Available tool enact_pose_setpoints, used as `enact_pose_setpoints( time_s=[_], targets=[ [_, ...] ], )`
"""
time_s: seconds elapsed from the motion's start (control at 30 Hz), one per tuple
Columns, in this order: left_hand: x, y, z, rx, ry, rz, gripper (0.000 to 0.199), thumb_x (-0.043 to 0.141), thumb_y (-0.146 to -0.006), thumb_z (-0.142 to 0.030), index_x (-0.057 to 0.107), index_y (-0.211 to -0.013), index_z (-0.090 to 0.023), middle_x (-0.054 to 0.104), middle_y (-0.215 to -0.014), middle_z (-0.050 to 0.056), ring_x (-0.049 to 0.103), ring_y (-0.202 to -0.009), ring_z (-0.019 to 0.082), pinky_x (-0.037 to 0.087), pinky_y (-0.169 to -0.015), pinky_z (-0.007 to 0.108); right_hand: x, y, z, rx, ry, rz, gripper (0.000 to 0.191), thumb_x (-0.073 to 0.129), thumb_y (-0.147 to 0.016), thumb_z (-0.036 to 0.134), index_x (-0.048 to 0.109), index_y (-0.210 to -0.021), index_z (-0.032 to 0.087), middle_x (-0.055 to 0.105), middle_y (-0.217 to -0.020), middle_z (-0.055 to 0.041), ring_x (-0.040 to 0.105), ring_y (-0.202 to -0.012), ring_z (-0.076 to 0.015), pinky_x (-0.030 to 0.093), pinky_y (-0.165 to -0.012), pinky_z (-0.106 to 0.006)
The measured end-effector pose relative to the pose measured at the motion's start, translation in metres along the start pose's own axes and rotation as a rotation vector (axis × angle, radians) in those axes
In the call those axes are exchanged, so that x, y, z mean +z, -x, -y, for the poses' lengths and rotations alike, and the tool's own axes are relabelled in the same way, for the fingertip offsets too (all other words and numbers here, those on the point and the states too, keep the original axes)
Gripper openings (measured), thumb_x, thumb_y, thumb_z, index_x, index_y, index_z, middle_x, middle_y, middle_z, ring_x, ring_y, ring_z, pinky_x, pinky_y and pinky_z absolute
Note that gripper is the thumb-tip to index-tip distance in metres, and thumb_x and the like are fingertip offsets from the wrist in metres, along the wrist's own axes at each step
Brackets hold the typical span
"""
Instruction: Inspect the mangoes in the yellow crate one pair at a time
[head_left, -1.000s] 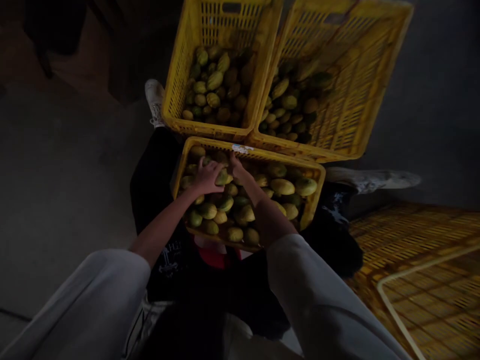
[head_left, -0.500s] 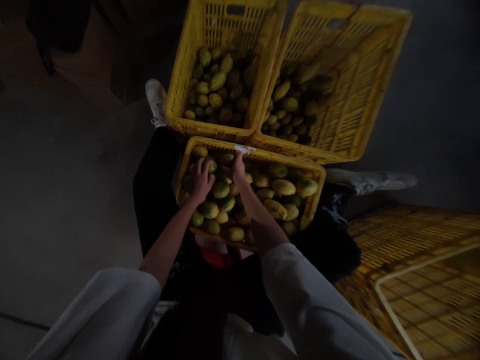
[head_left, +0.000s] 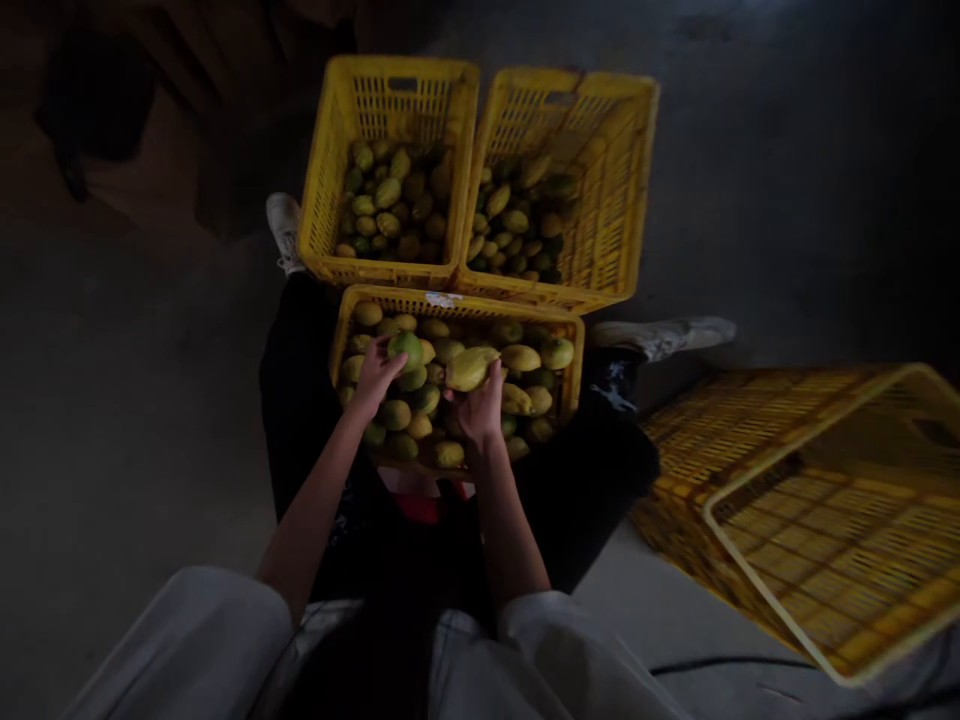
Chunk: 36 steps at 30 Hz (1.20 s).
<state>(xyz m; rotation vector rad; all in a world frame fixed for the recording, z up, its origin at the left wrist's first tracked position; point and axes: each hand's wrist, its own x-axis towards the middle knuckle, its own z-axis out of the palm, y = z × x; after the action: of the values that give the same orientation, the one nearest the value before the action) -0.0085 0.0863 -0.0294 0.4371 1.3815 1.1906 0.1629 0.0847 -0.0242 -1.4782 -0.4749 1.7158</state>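
My left hand [head_left: 374, 379] is closed round a rounded green fruit [head_left: 405, 348] above the left half of the near yellow crate [head_left: 517, 306]. In my right hand [head_left: 484, 408] lies a longer, pale yellow-green fruit [head_left: 469, 369], with fingers curled under it and the thumb at its right end. Both are smooth and look like small papayas or melons; in this dim light I cannot tell which. Beneath my hands, the crate between my legs is filled with similar green and yellow oval fruit [head_left: 521, 357].
Beyond the near crate stand two deeper yellow crates, the left one [head_left: 313, 200] and the right one [head_left: 637, 200], each partly filled with such fruit. A yellow crate [head_left: 675, 470] lies tilted at my right. A dark cable [head_left: 720, 660] runs across the floor there.
Both hands have come up from among the fruit. The right has turned over and now holds the long yellow-green fruit; the left has lifted the green one. The camera view has shifted.
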Motion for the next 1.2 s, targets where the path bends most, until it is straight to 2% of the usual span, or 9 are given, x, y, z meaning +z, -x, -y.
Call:
enact_pose_setpoints(
  time_s=[0.17, 0.3, 0.47, 0.57, 0.7, 0.83, 0.93, 1.03, 1.2],
  targets=[
    [0.006, 0.064, -0.011, -0.249, 0.258, 0.098, 0.037, 0.082, -0.080, -0.039, 0.067, -0.109, -0.024, 0.074, -0.106, 0.006, 0.072, -0.102, 0.027, 0.060, -0.077, 0.035, -0.029, 0.050, 0.010, 0.040, -0.427, 0.158, 0.048, 0.052, -0.087, 0.073, 0.067, -0.109, 0.033, 0.075, -0.112, -0.0029, 0.071, -0.116, -0.0274, 0.063, -0.094, -0.045],
    [-0.001, 0.100, -0.014, -0.226, 0.204, 0.216, 0.057, 0.090, -0.069, -0.018, 0.069, -0.121, -0.028, 0.073, -0.123, 0.006, 0.072, -0.111, 0.026, 0.058, -0.081, 0.030, -0.044, 0.078, 0.006, 0.026, -0.600, 0.133, 0.030, 0.063, -0.087, 0.061, 0.068, -0.099, 0.035, 0.076, -0.112, -0.0005, 0.066, -0.127, -0.0269, 0.059, -0.102, -0.052],
    [-0.011, 0.127, 0.004, -0.303, 0.316, 0.126, 0.035, 0.082, -0.073, -0.015, 0.067, -0.104, -0.023, 0.076, -0.109, 0.006, 0.073, -0.095, 0.021, 0.057, -0.075, 0.029, -0.063, 0.093, -0.015, 0.038, -0.775, 0.080, 0.027, 0.074, -0.078, 0.053, 0.068, -0.092, 0.030, 0.077, -0.110, -0.0039, 0.065, -0.131, -0.0310, 0.059, -0.105, -0.057],
    [-0.013, 0.131, 0.015, -0.410, 0.427, 0.066, 0.024, 0.069, -0.078, -0.019, 0.067, -0.102, -0.021, 0.076, -0.102, 0.007, 0.073, -0.091, 0.021, 0.058, -0.072, 0.028, -0.069, 0.093, -0.027, 0.032, -0.809, 0.075, 0.030, 0.073, -0.076, 0.046, 0.070, -0.101, 0.030, 0.078, -0.109, -0.0033, 0.069, -0.126, -0.0306, 0.060, -0.106, -0.055],
    [-0.013, 0.125, 0.020, -0.406, 0.468, 0.061, 0.041, 0.062, -0.073, -0.016, 0.068, -0.113, -0.024, 0.073, -0.093, 0.003, 0.069, -0.077, 0.017, 0.058, -0.068, 0.030, -0.069, 0.089, -0.029, 0.011, -0.889, 0.115, 0.037, 0.070, -0.077, 0.046, 0.068, -0.108, 0.026, 0.078, -0.110, -0.0050, 0.071, -0.122, -0.0292, 0.064, -0.101, -0.050],
    [-0.012, 0.122, 0.018, -0.402, 0.496, 0.087, 0.040, 0.063, -0.076, -0.022, 0.067, -0.116, -0.022, 0.074, -0.096, 0.005, 0.070, -0.080, 0.019, 0.059, -0.069, 0.031, -0.077, 0.085, -0.029, 0.143, -0.943, 0.188, 0.042, 0.066, -0.078, 0.045, 0.066, -0.114, 0.023, 0.077, -0.114, -0.0080, 0.075, -0.113, -0.0254, 0.069, -0.077, -0.033],
    [-0.011, 0.122, 0.018, -0.420, 0.526, 0.025, 0.030, 0.060, -0.081, -0.022, 0.066, -0.110, -0.018, 0.076, -0.097, 0.007, 0.072, -0.082, 0.020, 0.060, -0.069, 0.030, -0.087, 0.084, -0.032, 0.194, -0.980, 0.271, 0.045, 0.067, -0.077, 0.036, 0.065, -0.120, 0.024, 0.077, -0.114, -0.0069, 0.076, -0.096, -0.0178, 0.063, -0.059, -0.018],
    [-0.012, 0.120, 0.019, -0.428, 0.584, -0.071, 0.022, 0.054, -0.089, -0.021, 0.065, -0.107, -0.016, 0.075, -0.095, 0.008, 0.073, -0.084, 0.020, 0.060, -0.069, 0.027, -0.087, 0.082, -0.035, 0.128, -0.980, 0.342, 0.055, 0.068, -0.072, 0.028, 0.064, -0.127, 0.025, 0.075, -0.122, -0.0064, 0.076, -0.102, -0.0169, 0.064, -0.065, -0.017],
    [-0.020, 0.118, 0.016, -0.390, 0.699, -0.150, 0.023, 0.046, -0.100, -0.029, 0.067, -0.102, -0.018, 0.074, -0.092, 0.008, 0.073, -0.082, 0.020, 0.058, -0.063, 0.024, -0.071, 0.083, -0.035, -0.011, -0.896, 0.321, 0.058, 0.067, -0.077, 0.028, 0.065, -0.135, 0.028, 0.073, -0.133, -0.0051, 0.069, -0.125, -0.0217, 0.066, -0.093, -0.034]
  ],
)
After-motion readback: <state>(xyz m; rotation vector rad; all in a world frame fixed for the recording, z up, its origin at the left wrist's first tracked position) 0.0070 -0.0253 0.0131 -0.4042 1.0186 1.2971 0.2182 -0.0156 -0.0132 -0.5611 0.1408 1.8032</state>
